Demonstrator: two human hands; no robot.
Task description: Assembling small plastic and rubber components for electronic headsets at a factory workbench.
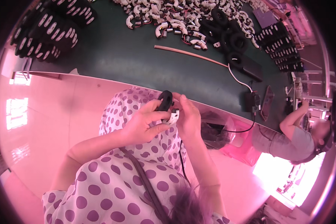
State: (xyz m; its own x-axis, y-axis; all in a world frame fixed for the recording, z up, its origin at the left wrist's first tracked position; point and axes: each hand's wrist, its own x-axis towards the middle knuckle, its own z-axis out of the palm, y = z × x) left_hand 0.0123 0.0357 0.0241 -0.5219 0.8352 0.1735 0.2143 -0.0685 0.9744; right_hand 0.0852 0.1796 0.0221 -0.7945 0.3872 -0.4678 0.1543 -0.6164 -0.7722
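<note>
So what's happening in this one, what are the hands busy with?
A person in a polka-dot garment holds a small black ring-shaped part up in front of them. The left hand grips it from the side, while the right hand works at a white curved piece just under it. Ahead, a dark green table carries a heap of similar white curved pieces and black rings. Another person sits to the right.

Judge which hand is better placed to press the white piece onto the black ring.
Probably the right hand: its fingers sit on the white piece just below the black ring. The left hand is wrapped around the ring, thumb across it, and looks busy steadying it.
</note>
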